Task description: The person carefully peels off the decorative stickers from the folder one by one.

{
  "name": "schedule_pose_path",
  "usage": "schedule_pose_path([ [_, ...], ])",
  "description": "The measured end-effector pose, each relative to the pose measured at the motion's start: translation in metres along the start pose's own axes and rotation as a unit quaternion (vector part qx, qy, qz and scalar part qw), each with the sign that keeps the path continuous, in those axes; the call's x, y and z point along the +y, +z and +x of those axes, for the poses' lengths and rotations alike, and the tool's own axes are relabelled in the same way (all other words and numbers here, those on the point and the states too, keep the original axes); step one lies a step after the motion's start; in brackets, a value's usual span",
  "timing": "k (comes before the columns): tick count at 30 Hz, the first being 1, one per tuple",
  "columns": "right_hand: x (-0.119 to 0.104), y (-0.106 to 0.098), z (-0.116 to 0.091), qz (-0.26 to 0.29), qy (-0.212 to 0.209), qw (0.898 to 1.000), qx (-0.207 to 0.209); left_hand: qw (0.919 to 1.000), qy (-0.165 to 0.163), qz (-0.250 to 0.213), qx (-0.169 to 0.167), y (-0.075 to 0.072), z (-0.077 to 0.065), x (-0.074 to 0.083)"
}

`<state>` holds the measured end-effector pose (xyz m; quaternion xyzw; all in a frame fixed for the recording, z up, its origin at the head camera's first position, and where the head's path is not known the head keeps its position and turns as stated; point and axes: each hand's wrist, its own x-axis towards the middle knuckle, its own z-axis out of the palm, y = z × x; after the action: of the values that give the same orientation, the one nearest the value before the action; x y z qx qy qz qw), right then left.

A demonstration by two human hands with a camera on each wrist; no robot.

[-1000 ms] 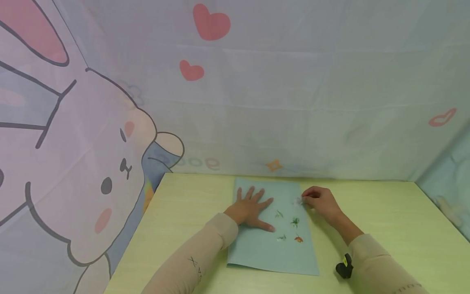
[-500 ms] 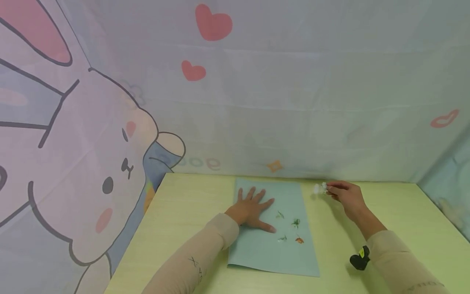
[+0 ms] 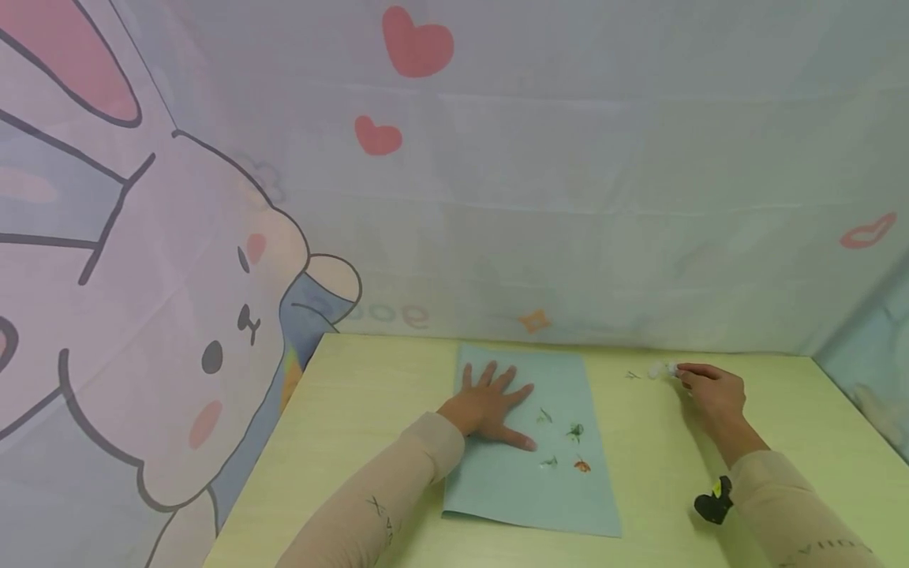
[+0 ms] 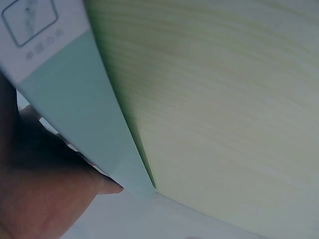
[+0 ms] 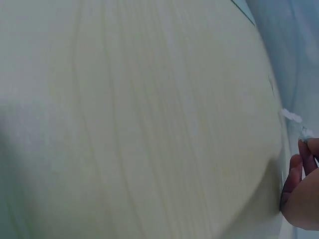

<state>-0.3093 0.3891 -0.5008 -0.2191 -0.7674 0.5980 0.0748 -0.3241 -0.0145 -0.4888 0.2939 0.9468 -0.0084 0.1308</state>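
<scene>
My left hand (image 3: 486,406) lies flat with spread fingers on a pale blue-green sheet (image 3: 525,497). To its right on the sheet are several small plant pieces, among them a green leafy one (image 3: 575,431) and an orange flower-like one (image 3: 582,466). Over the far right of the table, my right hand (image 3: 716,394) pinches a small white flower-like piece (image 3: 660,369) between thumb and fingertips. Left of that piece lies a thin dark sprig (image 3: 632,375). In the right wrist view the white piece (image 5: 291,115) juts from the fingertips.
A light wooden table (image 3: 369,394) carries everything. Beside the right sleeve is a black object (image 3: 713,500) with a yellow mark. A hanging cloth (image 3: 604,197) with printed hearts and a rabbit borders the table's back and left.
My right hand has moved right from the sheet's edge, carrying the white flower-like piece. A thin sprig now shows on the table where that hand passed. The left hand stays put.
</scene>
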Motion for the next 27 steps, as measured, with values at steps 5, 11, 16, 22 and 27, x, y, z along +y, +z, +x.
schedule_pose_path([
  [5, 0.003, -0.001, 0.002, -0.016, 0.003, 1.000, 0.018, 1.0000, 0.002, -0.002, 0.006, 0.006, 0.006, -0.002],
  [11, 0.003, 0.003, 0.002, -0.101, -0.003, 0.994, 0.051, 0.9999, 0.006, -0.010, 0.013, 0.017, 0.017, -0.007],
  [16, 0.004, 0.004, 0.004, -0.136, -0.015, 0.989, 0.062, 0.9998, 0.006, -0.009, 0.017, 0.017, 0.019, -0.007],
  [22, 0.004, 0.005, 0.002, -0.148, -0.026, 0.987, 0.054, 0.9998, 0.007, -0.008, 0.016, 0.014, 0.015, -0.006],
  [27, 0.006, 0.005, 0.000, -0.151, -0.033, 0.987, 0.044, 0.9999, 0.001, 0.004, 0.011, 0.003, 0.001, 0.000],
])
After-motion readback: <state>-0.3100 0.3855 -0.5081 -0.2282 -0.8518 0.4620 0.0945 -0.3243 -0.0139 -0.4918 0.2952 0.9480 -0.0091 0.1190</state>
